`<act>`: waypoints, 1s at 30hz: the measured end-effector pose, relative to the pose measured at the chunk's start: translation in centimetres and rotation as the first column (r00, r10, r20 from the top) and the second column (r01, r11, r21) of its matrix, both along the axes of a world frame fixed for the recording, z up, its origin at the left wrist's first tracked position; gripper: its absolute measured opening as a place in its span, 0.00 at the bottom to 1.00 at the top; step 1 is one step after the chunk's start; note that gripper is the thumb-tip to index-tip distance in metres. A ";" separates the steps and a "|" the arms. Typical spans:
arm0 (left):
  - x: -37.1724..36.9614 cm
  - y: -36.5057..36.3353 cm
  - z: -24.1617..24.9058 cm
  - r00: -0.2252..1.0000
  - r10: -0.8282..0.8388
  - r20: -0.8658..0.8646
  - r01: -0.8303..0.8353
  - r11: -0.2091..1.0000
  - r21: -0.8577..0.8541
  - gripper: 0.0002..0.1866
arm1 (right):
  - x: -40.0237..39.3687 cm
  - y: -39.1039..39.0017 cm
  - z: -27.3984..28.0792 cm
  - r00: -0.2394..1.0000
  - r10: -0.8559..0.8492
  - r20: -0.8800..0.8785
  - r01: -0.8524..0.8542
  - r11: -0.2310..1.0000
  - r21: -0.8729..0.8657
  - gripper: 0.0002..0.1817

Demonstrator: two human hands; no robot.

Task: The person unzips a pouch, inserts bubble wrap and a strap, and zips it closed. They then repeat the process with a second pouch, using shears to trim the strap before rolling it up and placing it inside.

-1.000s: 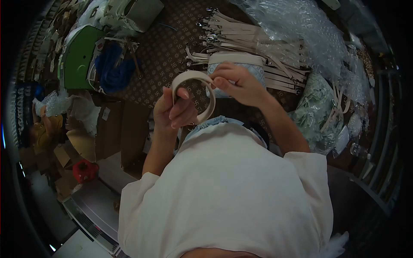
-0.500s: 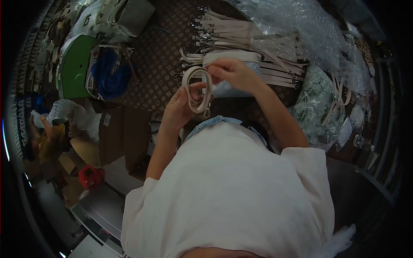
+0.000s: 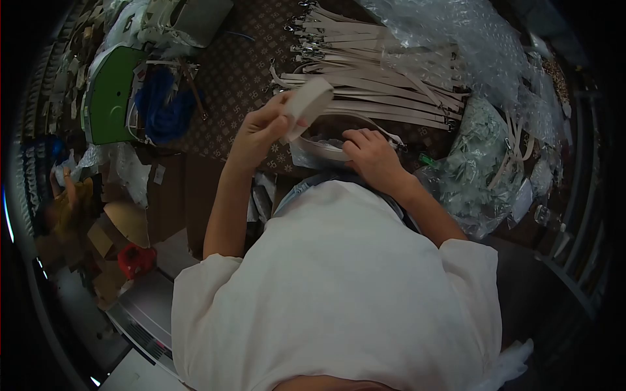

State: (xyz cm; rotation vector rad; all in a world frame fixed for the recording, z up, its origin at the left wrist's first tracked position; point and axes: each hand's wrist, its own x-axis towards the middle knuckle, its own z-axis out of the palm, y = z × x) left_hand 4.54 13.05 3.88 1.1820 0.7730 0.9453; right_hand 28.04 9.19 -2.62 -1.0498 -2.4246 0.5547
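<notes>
A coiled pale strap [image 3: 312,103] is pinched in my left hand [image 3: 262,130], raised at the left side of a small light bag. The bag [image 3: 323,151] stands unzipped in front of my waist, with some clear plastic visible inside. My right hand [image 3: 373,155] grips the bag's right rim, its fingers bent over the edge. Behind the bag lie rows of pale straps [image 3: 391,107] with metal clasps on the patterned table cover [image 3: 241,78].
Bubble wrap [image 3: 450,32] and a plastic bag of pale green pieces [image 3: 479,156] lie at the right. On the left are a green case [image 3: 111,98], a blue bundle [image 3: 160,107], cardboard boxes [image 3: 169,202] and a co-worker in yellow [image 3: 77,202].
The coiled strap has moved up in my left hand and turned. My right hand has let go of the strap and come down to the bag, which is now open and nearer my body.
</notes>
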 end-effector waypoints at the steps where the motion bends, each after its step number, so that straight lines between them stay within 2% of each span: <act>1: 1.1 0.0 0.2 0.990 -0.066 -0.128 0.080 0.991 0.109 0.14 | 0.0 -0.4 0.1 1.000 -0.027 -0.002 0.027 0.999 0.038 0.14; 2: 1.7 0.0 0.0 0.989 -0.076 -0.129 0.090 0.990 0.107 0.14 | 0.0 -0.8 0.4 0.999 -0.037 -0.002 0.037 0.999 0.037 0.14; 4: 2.8 0.0 -0.3 0.904 -0.341 -0.257 0.351 0.936 -0.007 0.14 | 0.1 -1.2 1.4 0.977 0.023 0.212 -0.018 0.999 -0.028 0.06; 5: 3.3 -0.2 -0.8 0.868 -0.365 -0.338 0.374 0.926 -0.040 0.14 | 0.1 -1.5 1.6 0.978 0.011 0.209 -0.005 1.000 -0.027 0.06; 6: 3.4 -0.2 -1.6 0.862 -0.376 -0.340 0.386 0.922 -0.042 0.14 | 0.1 -1.9 1.7 0.966 0.024 0.258 -0.018 1.000 -0.025 0.06; 8: 3.7 -0.3 -2.9 0.701 -0.358 -0.617 0.438 0.898 -0.023 0.14 | 0.2 -2.4 1.5 0.952 0.030 0.306 -0.023 0.999 -0.027 0.07; 12: 4.5 -1.1 -2.3 0.596 -0.343 -0.726 0.510 0.860 0.013 0.13 | 0.6 -3.4 1.2 0.936 0.026 0.351 0.019 0.992 -0.124 0.07; 14: 5.2 -1.4 -2.2 0.335 -0.251 -0.908 0.585 0.811 -0.009 0.12 | 0.8 -3.6 1.0 0.931 0.020 0.366 0.035 0.989 -0.142 0.07; 15: 5.6 -1.8 -2.3 0.332 -0.251 -0.909 0.586 0.810 -0.010 0.12 | 1.1 -3.8 0.6 0.954 -0.012 0.299 0.034 0.997 -0.069 0.07; 16: 6.3 -2.1 -2.4 0.187 -0.187 -0.965 0.609 0.792 -0.035 0.12 | 1.3 -3.9 0.4 0.973 -0.039 0.229 0.039 0.999 0.002 0.07; 17: 7.1 -2.5 -2.6 0.038 -0.115 -0.993 0.628 0.776 -0.066 0.11 | 1.4 -3.8 0.4 0.973 -0.040 0.228 0.041 0.999 0.000 0.07; 18: 8.1 -2.7 -3.1 0.038 -0.117 -0.992 0.628 0.775 -0.068 0.11 | 1.4 -3.6 0.6 0.973 0.006 0.233 -0.005 1.000 -0.006 0.07; 20: 9.9 -2.6 -4.6 0.010 -0.022 -1.000 0.732 0.681 -0.008 0.10 | 1.6 -3.3 1.1 0.969 0.062 0.237 -0.061 0.998 -0.013 0.06; 21: 10.2 -2.1 -5.0 0.010 -0.018 -1.000 0.728 0.685 -0.005 0.10 | 1.8 -3.0 1.4 0.933 0.114 0.343 -0.087 0.992 -0.094 0.06; 22: 10.5 -1.5 -5.2 0.021 -0.090 -0.996 0.766 0.641 -0.042 0.10 | 1.9 -2.8 1.6 0.883 0.168 0.439 -0.099 0.980 -0.175 0.05; 23: 10.6 -1.0 -5.6 0.026 -0.164 -0.986 0.802 0.593 -0.078 0.10 | 1.9 -2.9 1.6 0.883 0.168 0.438 -0.102 0.980 -0.170 0.05; 24: 10.1 -0.8 -6.1 0.026 -0.159 -0.987 0.800 0.596 -0.075 0.10 | 1.9 -3.3 1.5 0.918 0.133 0.374 -0.094 0.988 -0.122 0.05; 26: 8.4 -0.3 -7.6 0.195 -0.507 -0.840 0.856 0.507 -0.107 0.11 | 1.8 -3.5 1.0 0.950 0.098 0.296 -0.079 0.994 -0.075 0.04; 27: 8.3 0.2 -8.3 0.184 -0.509 -0.841 0.858 0.500 -0.116 0.11 | 1.7 -3.6 0.7 0.972 0.073 0.225 -0.070 0.997 -0.019 0.04; 28: 8.4 0.8 -9.1 0.085 -0.575 -0.814 0.848 0.471 -0.245 0.11 | 1.6 -3.8 0.4 0.987 0.051 0.154 -0.057 0.998 0.034 0.03; 29: 8.6 0.7 -9.9 -0.006 -0.637 -0.771 0.823 0.435 -0.366 0.12 | 1.4 -3.8 0.6 0.987 0.049 0.151 -0.054 0.998 0.029 0.03; 30: 8.9 0.3 -11.0 -0.008 -0.639 -0.769 0.825 0.431 -0.366 0.12 | 1.4 -3.5 0.9 0.982 0.077 0.175 -0.075 0.997 -0.016 0.03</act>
